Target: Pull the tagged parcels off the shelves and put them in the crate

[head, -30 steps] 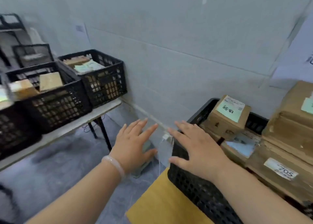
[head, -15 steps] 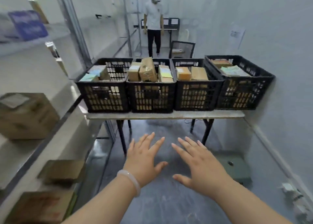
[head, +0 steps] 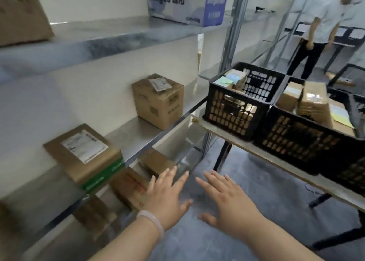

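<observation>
Up and to the left of the left fingertips, on the grey metal shelf (head: 128,138), a flat brown cardboard parcel with a white label and a green front band (head: 83,154) lies broad face up, label on top, its green band at the shelf's front lip; which side is the long one is hard to judge through the wide lens. Just left of those fingertips and a level lower sits a low brown cardboard parcel with red print (head: 128,185). Straight above them, further back along the shelf, stands a cube-shaped brown cardboard box with a white tag (head: 158,100). So every shelved parcel lies left of or above the left hand (head: 166,199), which looks the nearer one for a first reach. Its fingers are straight and spread, palm down, holding nothing and touching nothing. Beside it and apart, the right hand (head: 227,201) hovers the same way, fingers fanned and empty. Up and to the right of the right fingertips, well apart, a black slotted plastic crate (head: 233,112) rests on a table, already holding parcels, nearer that hand
</observation>
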Available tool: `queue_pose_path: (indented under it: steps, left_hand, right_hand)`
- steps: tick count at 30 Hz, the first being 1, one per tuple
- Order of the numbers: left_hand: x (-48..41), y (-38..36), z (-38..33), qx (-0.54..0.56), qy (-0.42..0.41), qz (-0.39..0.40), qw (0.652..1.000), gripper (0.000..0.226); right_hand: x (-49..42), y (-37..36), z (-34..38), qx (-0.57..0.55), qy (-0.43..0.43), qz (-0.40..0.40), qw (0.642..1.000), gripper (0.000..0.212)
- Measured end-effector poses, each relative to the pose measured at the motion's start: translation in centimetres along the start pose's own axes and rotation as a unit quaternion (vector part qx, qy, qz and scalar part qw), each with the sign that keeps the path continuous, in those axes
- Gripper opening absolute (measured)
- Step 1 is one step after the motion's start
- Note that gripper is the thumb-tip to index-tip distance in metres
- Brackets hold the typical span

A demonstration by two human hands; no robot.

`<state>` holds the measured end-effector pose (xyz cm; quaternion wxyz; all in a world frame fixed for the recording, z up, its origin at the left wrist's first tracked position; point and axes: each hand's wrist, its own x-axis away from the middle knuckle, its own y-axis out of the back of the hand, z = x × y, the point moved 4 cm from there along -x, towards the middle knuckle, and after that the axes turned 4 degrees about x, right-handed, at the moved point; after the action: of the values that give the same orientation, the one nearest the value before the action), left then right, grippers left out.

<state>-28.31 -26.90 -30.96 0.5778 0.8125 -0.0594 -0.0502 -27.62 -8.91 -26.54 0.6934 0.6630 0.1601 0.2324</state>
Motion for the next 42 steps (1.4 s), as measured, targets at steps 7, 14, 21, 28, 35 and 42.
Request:
queue_pose_path:
  steps: [7,14,21,28,35,42]
  left_hand:
    - [3.1,-1.8,7.1,0.022,0.178,0.007,0.984,0.078]
    - [5.8,-4.5,9.8,0.058,0.370,-0.019,0.927,0.076]
    - [7.4,-7.8,13.1,0.081,0.493,-0.047,0.865,0.076]
    - [8.5,-13.3,18.8,0.142,0.524,-0.070,0.837,0.078]
    - [10.6,-18.3,24.8,0.236,0.545,-0.096,0.799,0.081]
    - [10.6,-21.0,30.3,0.280,0.540,-0.107,0.786,0.084]
  right_hand:
    - [-8.3,-4.0,3.6,-0.020,0.153,0.050,0.987,0.088]
    - [-13.1,-8.6,4.6,-0.031,0.292,0.130,0.947,0.085]
    - [-17.7,-14.3,5.3,-0.042,0.316,0.166,0.933,0.088]
    - [-20.1,-21.5,10.0,-0.072,0.328,0.186,0.923,0.082]
    - [-22.1,-28.4,15.4,-0.116,0.282,0.226,0.925,0.078]
    - [-26.7,-33.3,19.9,-0.248,0.149,0.276,0.917,0.072]
